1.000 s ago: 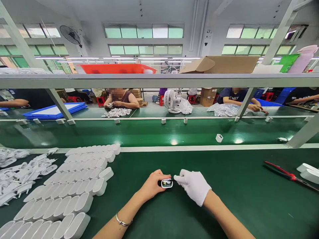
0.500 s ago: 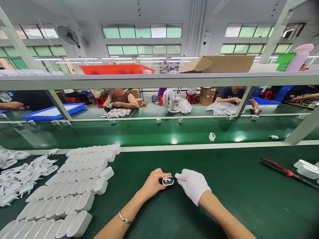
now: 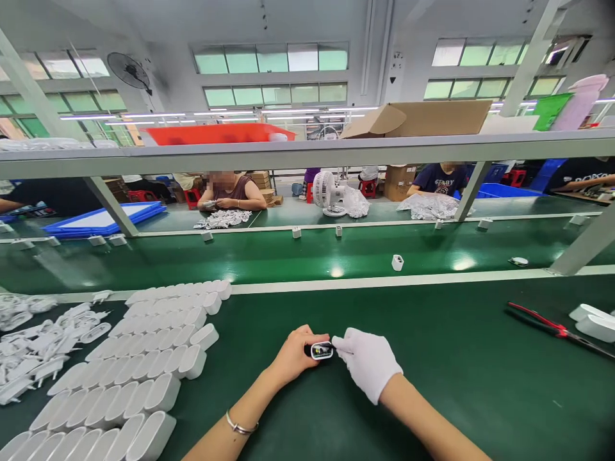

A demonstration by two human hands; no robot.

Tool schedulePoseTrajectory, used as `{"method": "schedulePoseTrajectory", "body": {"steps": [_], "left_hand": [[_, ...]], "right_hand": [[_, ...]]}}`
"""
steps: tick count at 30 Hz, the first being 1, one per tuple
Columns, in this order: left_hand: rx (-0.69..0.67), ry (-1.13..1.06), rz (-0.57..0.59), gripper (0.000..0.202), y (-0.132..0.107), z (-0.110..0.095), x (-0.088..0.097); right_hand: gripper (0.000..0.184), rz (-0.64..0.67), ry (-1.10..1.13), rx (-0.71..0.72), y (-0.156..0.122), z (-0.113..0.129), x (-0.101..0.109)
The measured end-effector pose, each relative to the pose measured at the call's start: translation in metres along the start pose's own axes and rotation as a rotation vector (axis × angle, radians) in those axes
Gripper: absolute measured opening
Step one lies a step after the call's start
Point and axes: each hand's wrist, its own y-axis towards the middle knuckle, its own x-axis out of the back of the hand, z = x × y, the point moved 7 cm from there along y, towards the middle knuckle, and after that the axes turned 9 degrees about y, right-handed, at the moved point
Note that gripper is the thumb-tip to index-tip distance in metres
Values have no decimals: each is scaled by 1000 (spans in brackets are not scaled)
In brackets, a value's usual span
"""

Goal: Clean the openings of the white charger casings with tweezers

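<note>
Two hands meet low at the centre of a dark green tabletop (image 3: pixel 432 358). A bare left hand (image 3: pixel 295 355), with a bracelet on its wrist, has its fingers closed around a small white charger shell (image 3: pixel 321 350), open end facing the camera so dark parts inside show. A white-gloved right hand (image 3: pixel 368 362) pinches its fingers together at the right edge of that shell, touching it; whether it grips a separate piece there is too small to tell.

To the left, rows of empty white shells (image 3: pixel 144 365) lie side by side, and further left sits a loose pile of white plug parts (image 3: pixel 33 346). Red-handled pliers (image 3: pixel 552 328) rest well apart at the right. Beyond a white rail, a single white shell (image 3: pixel 397 262) sits on a green conveyor belt (image 3: pixel 288 256), and other people work at the far side.

Doing this well seems to call for the left hand to hold the shell steady and level while the gloved fingers press squarely at the opening, without tilting the insides.
</note>
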Motion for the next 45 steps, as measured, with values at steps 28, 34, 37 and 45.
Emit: {"method": "schedulePoseTrajectory", "body": {"steps": [28, 34, 37, 45], "left_hand": [[-13, -92, -6, 24, -1, 10, 2], [91, 3, -51, 58, -5, 14, 4], [151, 109, -109, 53, -9, 18, 16], [222, 327, -216, 28, -7, 38, 29]], "right_hand": [[51, -75, 435, 114, 21, -14, -70], [43, -222, 665, 6, 39, -43, -53], [46, -436, 616, -222, 62, -102, -8], [31, -763, 699, -606, 106, -244, 35]]}}
